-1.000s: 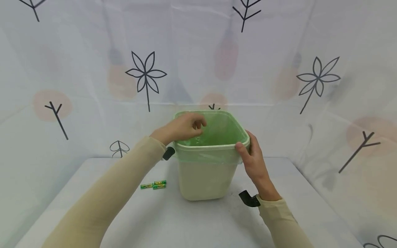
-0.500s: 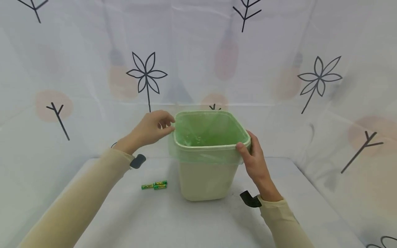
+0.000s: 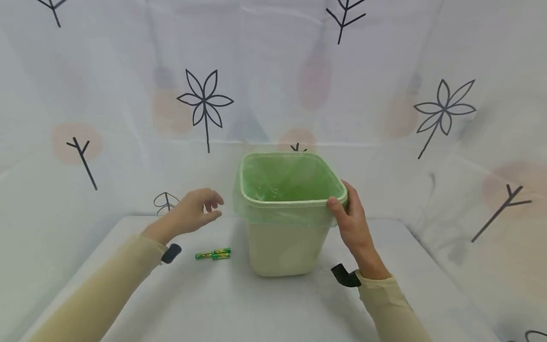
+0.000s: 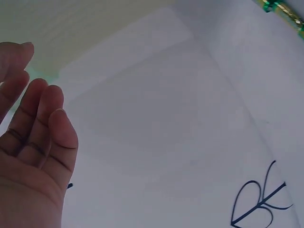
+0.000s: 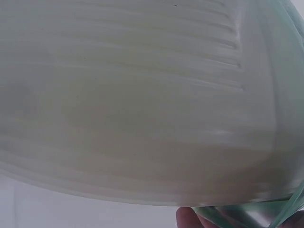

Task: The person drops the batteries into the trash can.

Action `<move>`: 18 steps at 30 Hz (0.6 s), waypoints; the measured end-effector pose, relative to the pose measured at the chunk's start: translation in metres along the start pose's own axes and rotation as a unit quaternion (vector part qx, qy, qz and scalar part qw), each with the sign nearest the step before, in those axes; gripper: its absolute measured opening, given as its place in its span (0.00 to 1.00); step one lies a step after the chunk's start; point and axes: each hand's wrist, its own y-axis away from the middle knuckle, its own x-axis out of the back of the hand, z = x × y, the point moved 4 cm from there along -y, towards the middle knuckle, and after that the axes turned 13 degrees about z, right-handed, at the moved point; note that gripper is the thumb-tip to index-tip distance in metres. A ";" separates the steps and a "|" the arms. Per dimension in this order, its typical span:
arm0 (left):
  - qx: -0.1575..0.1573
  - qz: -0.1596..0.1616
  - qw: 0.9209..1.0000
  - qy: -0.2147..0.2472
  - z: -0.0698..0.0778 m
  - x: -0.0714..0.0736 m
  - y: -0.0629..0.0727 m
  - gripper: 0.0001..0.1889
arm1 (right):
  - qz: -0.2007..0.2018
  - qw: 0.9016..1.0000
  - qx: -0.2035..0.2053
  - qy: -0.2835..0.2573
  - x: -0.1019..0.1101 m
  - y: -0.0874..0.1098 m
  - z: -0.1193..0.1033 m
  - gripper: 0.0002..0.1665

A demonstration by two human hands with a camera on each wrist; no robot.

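Note:
A pale trash bin stands upright on the white table, lined with a thin green plastic bag folded out over its rim. My right hand grips the bin's right rim, thumb on the front corner and fingers round the side. In the right wrist view the bin's ribbed wall fills most of the picture, with fingertips and bag at the lower edge. To the left of the bin my left hand hovers with nothing in it, fingers loosely bent. Below it lie three green-and-gold batteries, close together.
The white table reaches back to a pale cloth backdrop printed with plants. Dark straps sit at both wrists. The bin stands near the middle of the table.
My left hand has left the bin's mouth and moved left and down, to above the batteries. The right hand and the bin have stayed in place.

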 end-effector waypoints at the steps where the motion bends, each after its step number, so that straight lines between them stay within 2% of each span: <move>1: 0.006 -0.010 1.000 -0.002 -0.005 -0.004 0.006 0.12 | 0.001 1.000 -0.001 -0.002 0.000 0.000 0.000 0.31; 9: 0.073 -0.087 0.994 -0.007 -0.041 -0.037 0.046 0.13 | -0.013 1.000 0.004 -0.004 -0.002 0.001 0.000 0.31; 18: 0.133 -0.140 0.981 0.010 -0.067 -0.067 0.068 0.15 | -0.010 1.000 0.006 -0.004 0.000 0.001 -0.001 0.31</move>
